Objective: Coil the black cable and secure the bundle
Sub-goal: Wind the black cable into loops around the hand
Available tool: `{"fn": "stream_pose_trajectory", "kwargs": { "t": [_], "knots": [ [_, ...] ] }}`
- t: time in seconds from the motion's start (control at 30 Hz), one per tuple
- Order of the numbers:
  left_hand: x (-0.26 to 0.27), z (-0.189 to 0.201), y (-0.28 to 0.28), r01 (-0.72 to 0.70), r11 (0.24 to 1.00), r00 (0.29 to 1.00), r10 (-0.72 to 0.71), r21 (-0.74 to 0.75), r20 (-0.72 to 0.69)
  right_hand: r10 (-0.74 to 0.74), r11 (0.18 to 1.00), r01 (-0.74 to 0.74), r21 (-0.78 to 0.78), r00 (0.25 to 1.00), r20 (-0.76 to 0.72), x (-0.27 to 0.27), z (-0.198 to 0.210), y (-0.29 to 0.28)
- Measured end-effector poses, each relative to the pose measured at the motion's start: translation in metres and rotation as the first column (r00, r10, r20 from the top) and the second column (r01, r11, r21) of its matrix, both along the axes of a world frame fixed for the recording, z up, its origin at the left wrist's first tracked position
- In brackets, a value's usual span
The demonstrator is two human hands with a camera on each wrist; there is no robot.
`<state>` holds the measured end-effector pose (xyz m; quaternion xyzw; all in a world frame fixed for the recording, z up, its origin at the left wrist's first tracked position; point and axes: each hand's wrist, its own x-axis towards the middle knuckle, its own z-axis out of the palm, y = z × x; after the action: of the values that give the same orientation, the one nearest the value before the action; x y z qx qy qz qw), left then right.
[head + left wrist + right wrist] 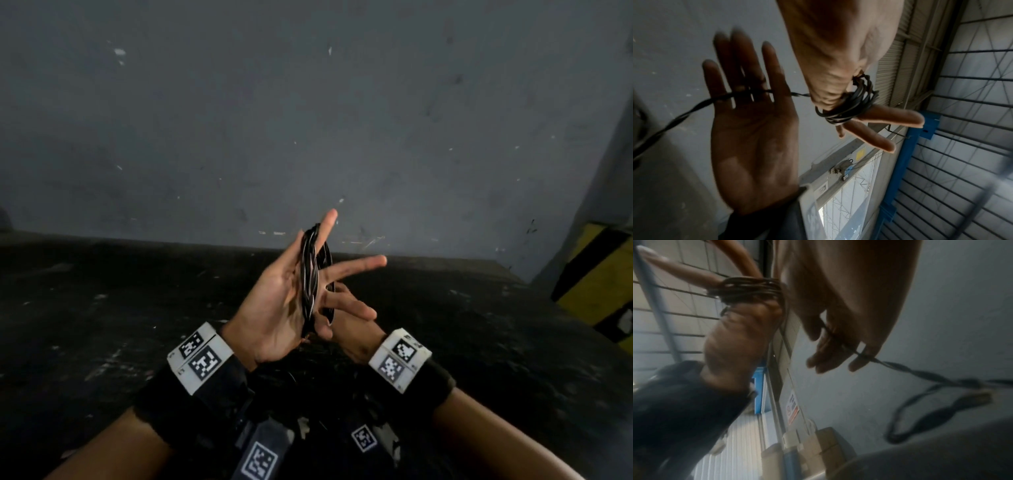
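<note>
The black cable coil (310,274) is wound in several turns round my left hand (277,301), which is held palm up with its fingers spread straight. In the left wrist view the coil (849,107) circles the base of those fingers. My right hand (352,308) sits just behind and below, partly hidden. Its palm (754,138) is flat, its fingers are straight, and the loose twisted strand (684,115) runs across them. In the right wrist view that strand (920,373) trails off to the right into a slack loop.
A grey wall (308,120) rises ahead above a dark, scuffed floor (102,308). A yellow and black striped post (596,284) stands at the right. Wire shelving (962,129) on a blue upright shows in the left wrist view.
</note>
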<state>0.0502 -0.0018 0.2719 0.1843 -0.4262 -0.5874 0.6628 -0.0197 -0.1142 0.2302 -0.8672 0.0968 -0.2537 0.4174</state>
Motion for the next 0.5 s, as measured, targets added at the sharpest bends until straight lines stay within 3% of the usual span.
{"fn": "stream_pose_trajectory", "kwargs": {
  "t": [0.07, 0.1, 0.3, 0.4, 0.5],
  "knots": [
    [0.006, 0.005, 0.003, -0.083, 0.997, 0.997, 0.083, -0.009, 0.01, 0.056, 0.986, -0.068, 0.151, 0.995, 0.084, 0.003, -0.002, 0.011],
    [0.009, 0.008, 0.004, -0.127, 0.992, 0.992, 0.128, -0.008, 0.007, 0.069, 0.985, -0.085, 0.147, 0.992, 0.108, 0.004, -0.005, 0.017],
    [0.046, 0.017, -0.007, -0.487, 0.873, 0.873, 0.485, 0.027, 0.054, 0.127, 0.987, -0.131, -0.091, 0.991, -0.046, -0.001, -0.041, 0.03],
    [0.065, 0.01, -0.012, -0.605, 0.794, 0.796, 0.606, 0.046, 0.012, 0.097, 0.995, -0.096, 0.023, 0.994, -0.046, -0.014, -0.035, 0.028],
    [0.08, 0.004, -0.014, -0.671, 0.739, 0.736, 0.674, 0.063, -0.064, -0.003, 0.99, -0.004, 0.142, 0.999, 0.048, -0.025, -0.024, 0.018]
  ]
}}
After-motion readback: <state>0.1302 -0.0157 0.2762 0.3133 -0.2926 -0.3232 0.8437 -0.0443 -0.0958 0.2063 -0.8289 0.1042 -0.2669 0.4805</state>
